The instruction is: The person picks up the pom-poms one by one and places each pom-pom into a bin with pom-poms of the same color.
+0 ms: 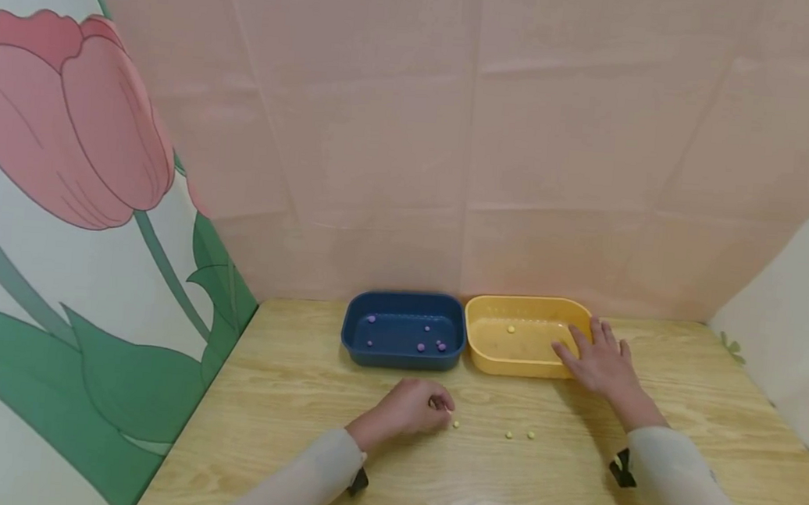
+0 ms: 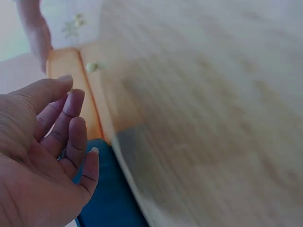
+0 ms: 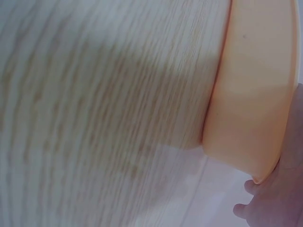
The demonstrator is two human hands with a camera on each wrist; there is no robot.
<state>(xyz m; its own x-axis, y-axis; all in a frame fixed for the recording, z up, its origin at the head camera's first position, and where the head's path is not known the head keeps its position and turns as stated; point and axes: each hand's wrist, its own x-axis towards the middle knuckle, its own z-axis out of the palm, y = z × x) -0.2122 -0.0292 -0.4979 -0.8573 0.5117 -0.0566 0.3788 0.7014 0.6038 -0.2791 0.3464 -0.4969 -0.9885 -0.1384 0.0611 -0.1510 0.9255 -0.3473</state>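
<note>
My left hand is low over the table in front of the blue tray, thumb and index fingertips together. A small yellow ball shows as a pale speck at those fingertips, mostly hidden. Just beside them lies another yellow ball. In the left wrist view, the same hand has its other fingers loosely bent. At the right end of the yellow tray, my right hand rests over the rim with fingers spread. One yellow ball sits inside that tray. The right wrist view catches this hand at the tray's corner.
The blue tray stands against the yellow one's left side, with several purple balls inside. Two more yellow balls lie on the wooden table in front of the yellow tray. A pinkish cloth wall rises behind the trays.
</note>
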